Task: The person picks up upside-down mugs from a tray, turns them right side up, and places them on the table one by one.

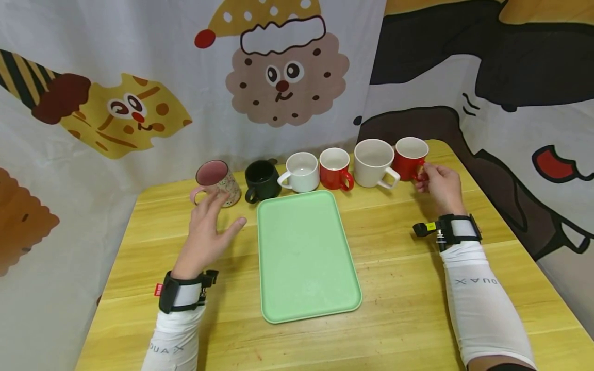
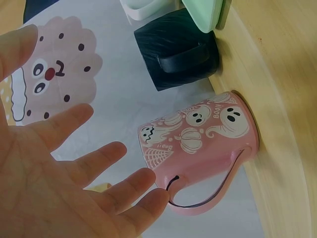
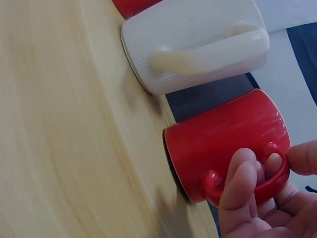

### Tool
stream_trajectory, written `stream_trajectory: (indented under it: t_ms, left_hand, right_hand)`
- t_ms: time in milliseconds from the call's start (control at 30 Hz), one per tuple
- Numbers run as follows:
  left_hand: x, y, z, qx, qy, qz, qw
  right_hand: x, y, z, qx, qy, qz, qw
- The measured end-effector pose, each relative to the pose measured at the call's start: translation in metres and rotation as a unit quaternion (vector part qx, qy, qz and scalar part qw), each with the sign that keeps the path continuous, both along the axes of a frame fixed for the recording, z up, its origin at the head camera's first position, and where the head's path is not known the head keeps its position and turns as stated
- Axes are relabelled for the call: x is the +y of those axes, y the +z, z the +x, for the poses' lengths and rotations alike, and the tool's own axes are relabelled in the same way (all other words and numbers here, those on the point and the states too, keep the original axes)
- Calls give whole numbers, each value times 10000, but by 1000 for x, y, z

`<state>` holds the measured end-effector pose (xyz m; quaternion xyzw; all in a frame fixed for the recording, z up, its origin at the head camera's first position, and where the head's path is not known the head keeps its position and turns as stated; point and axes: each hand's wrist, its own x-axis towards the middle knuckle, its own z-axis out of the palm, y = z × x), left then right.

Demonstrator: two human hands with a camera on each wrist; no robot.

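Observation:
At the right end of a row of mugs, my right hand (image 1: 441, 188) grips the handle of a red mug (image 1: 408, 159). Its fingers curl through that handle in the right wrist view, where the red mug (image 3: 225, 144) stands upright on the table. My left hand (image 1: 206, 234) hovers with spread fingers in front of a pink mug (image 1: 227, 185) at the row's left end. Ghosts and pumpkins decorate the pink mug (image 2: 198, 139) in the left wrist view. From the head view I cannot tell whether the left fingertips touch it.
Between the end mugs stand a black mug (image 1: 263, 180), a white cup (image 1: 302, 172), another red mug (image 1: 335, 170) and a larger white mug (image 1: 373, 165). A green tray (image 1: 306, 257) lies mid-table. Behind the row hangs a printed curtain (image 1: 176, 62).

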<state>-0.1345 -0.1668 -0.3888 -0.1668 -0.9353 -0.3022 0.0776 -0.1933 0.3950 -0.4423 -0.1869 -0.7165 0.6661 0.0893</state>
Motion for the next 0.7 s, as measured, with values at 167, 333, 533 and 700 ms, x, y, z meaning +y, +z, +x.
stream_trajectory:
  t_ms: [167, 333, 533, 700]
  left_hand:
    - [1, 0, 1, 3, 5, -26, 10000]
    - [2, 0, 1, 26, 18, -30, 10000]
    - [3, 1, 0, 128, 5, -57, 9999]
    - [4, 4, 0, 129, 43, -118, 9998]
  right_hand:
    - [1, -2, -1, -37, 1, -9, 10000]
    - [0, -2, -2, -228, 58, 402, 9989]
    - [3, 9, 3, -465, -290, 1834, 9815]
    - [-9, 29, 10, -83, -815, 2573, 9629]
